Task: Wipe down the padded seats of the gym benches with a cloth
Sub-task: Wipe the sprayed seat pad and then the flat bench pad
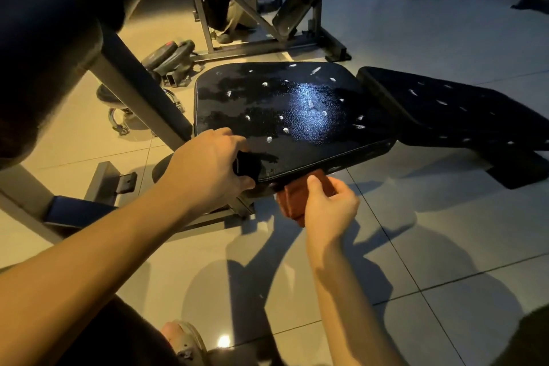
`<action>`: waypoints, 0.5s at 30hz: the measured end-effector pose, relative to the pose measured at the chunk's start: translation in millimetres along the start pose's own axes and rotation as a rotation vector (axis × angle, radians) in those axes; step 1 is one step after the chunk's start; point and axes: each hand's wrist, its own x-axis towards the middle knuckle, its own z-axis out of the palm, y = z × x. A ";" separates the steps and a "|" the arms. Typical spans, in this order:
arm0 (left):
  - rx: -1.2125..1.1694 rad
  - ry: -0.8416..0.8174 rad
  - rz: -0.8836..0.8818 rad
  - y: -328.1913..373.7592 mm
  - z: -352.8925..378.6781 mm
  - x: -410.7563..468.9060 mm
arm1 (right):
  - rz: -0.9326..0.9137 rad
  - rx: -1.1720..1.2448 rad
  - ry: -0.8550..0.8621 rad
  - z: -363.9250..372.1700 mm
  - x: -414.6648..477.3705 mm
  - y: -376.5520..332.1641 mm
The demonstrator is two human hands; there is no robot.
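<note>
**Cloth poised at the seat's near edge**

The left hand (208,163) curls its fingers (228,135) over the near-left corner of the padded seat (297,116), seemingly steadying it. The right hand (329,205) pinches a folded reddish-brown cloth (292,202) just below the seat's front edge. White flecks dot the glossy black vinyl and the back pad (445,110) beside it. The cloth looks soft and light, best bunched flat in the palm. The damp-looking vinyl probably lets it slide easily, so firm pressure helps.
</note>
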 end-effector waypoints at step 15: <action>-0.041 -0.054 -0.054 -7.8 1.5 3.8 | -0.037 -0.064 -0.200 10.5 -34.2 3.5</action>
